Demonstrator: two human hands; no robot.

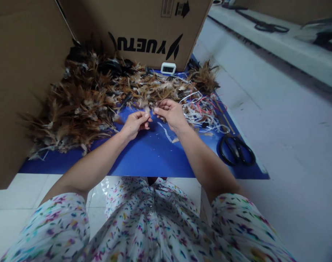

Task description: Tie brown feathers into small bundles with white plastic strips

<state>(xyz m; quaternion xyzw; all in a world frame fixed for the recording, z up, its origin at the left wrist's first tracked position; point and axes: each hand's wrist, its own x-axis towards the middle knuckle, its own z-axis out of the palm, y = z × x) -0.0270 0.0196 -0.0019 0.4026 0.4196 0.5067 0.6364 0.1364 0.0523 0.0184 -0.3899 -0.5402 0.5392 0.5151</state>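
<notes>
Both of my hands meet over the blue table top [152,160], fingertips a short gap apart. My left hand [136,124] is closed in a pinch, with the pale fluffy end of a feather [147,109] showing at its thumb and fingertip. Just right of it, my right hand [171,114] pinches thumb against forefinger; whatever is between them is too small to make out. A large heap of brown feathers [81,103] lies to the left, and more loose brown feathers [155,87] spread behind my hands. Below my right hand lies a thin white strip [165,132].
White and red strips [200,112] lie tangled at right, near black-handled scissors [236,150]. A small white digital clock [168,68] stands before a cardboard box [138,22]. Another cardboard panel [24,80] borders the left. A feather bunch [205,78] sits at the back right corner.
</notes>
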